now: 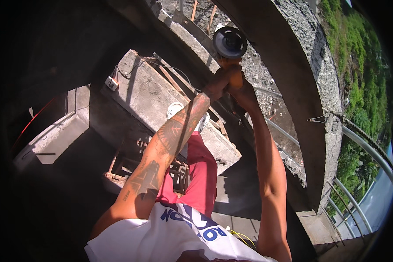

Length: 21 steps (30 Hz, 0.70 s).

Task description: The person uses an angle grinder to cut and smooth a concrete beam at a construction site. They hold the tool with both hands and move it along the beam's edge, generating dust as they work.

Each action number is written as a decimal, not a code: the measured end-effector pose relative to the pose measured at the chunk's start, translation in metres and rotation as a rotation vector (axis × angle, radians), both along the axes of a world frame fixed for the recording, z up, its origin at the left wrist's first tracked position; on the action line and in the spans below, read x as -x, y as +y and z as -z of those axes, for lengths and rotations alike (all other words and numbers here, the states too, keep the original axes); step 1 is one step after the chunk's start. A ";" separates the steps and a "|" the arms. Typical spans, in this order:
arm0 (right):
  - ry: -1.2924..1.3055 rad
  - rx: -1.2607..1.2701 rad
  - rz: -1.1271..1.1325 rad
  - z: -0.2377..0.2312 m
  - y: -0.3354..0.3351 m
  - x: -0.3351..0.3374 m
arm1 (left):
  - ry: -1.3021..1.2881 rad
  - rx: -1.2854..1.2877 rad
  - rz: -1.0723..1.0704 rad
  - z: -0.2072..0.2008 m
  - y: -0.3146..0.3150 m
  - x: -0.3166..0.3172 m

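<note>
Both my arms reach up and forward and meet on a power tool that looks like an angle grinder [230,42], with a round dark disc at its head and an orange body. My left hand [220,81] wraps round the orange body from the left. From the right, my right hand [243,93] closes on the same body just behind it. The disc is up against or close in front of the rough concrete; whether it touches cannot be made out. My fingers partly hide the body.
I stand on a concrete slab [150,91] with boards along its edge. A white socket box [112,83] with a dark cable sits at its left corner. Concrete beams [310,87] curve on the right, with metal pipes [371,150] and greenery beyond. Dark drops lie left and below.
</note>
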State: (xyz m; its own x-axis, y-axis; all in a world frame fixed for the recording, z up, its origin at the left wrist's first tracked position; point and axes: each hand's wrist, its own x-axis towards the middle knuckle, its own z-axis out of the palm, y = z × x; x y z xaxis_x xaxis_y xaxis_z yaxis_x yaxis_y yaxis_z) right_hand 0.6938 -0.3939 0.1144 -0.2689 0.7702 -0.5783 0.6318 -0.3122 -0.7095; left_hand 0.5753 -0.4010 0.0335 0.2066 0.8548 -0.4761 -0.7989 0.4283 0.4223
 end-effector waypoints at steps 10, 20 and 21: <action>-0.031 -0.113 -0.092 0.014 0.009 -0.020 | 0.064 0.013 -0.123 -0.007 -0.006 -0.026; -0.134 -0.189 -0.236 0.005 0.035 -0.038 | 0.001 -0.004 -0.243 -0.011 0.015 -0.046; -0.131 -0.180 -0.240 0.006 0.037 -0.039 | -0.019 -0.039 -0.265 -0.010 0.016 -0.048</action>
